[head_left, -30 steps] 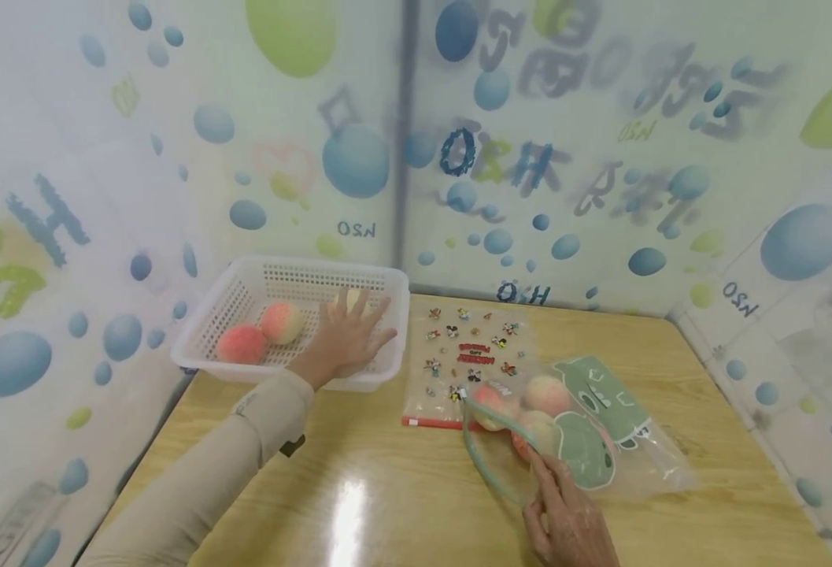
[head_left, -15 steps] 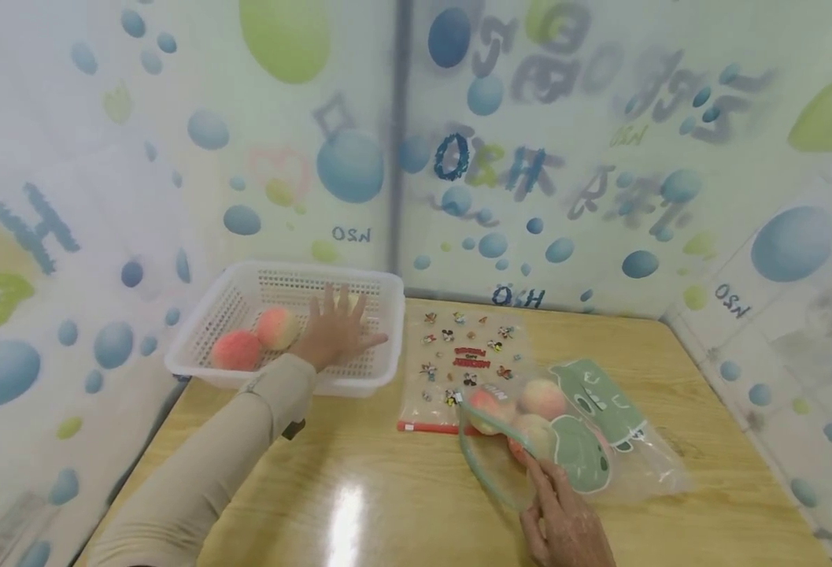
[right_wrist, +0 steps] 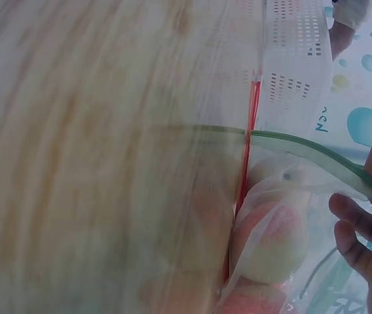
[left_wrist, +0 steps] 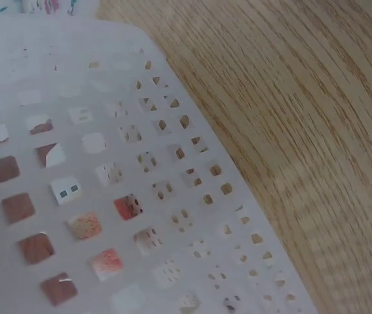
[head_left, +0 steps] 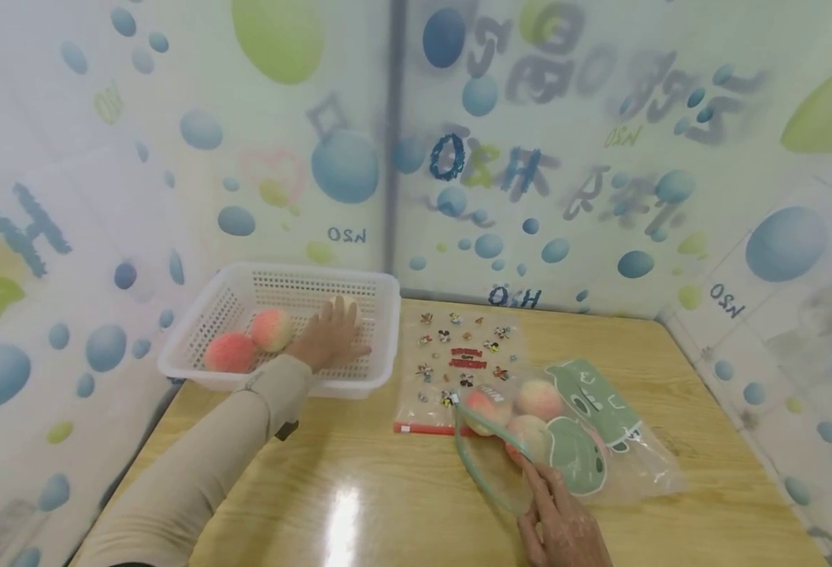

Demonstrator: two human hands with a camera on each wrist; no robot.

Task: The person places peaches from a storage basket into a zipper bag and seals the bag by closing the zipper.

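In the head view, my left hand (head_left: 327, 339) reaches into a white plastic basket (head_left: 175, 362), palm down over a pale peach (head_left: 345, 305), with its thumb held out to the right. Two redder peaches lie to its left: a red one (head_left: 230, 352) and a pink-and-yellow one (head_left: 271, 329). My right hand (head_left: 564, 524) pinches the green zip edge of a clear zip bag (head_left: 652, 465) printed with green cartoon animals. The bag's mouth gapes toward the basket. Several peaches (head_left: 539, 400) lie inside it; the right wrist view shows one peach (right_wrist: 271, 242) close up.
A flat clear bag (head_left: 423, 402) with cartoon figures and a red zip strip (head_left: 426, 428) lies between basket and green-edged bag, partly under the latter. Everything rests on a wooden table (head_left: 302, 488). Patterned curtains (head_left: 458, 260) stand at the back and both sides.
Over the pale peach, my left hand's spread fingers have drawn closer together and the hand sits lower. My right hand keeps its pinch on the bag's edge. The head view has shifted slightly.
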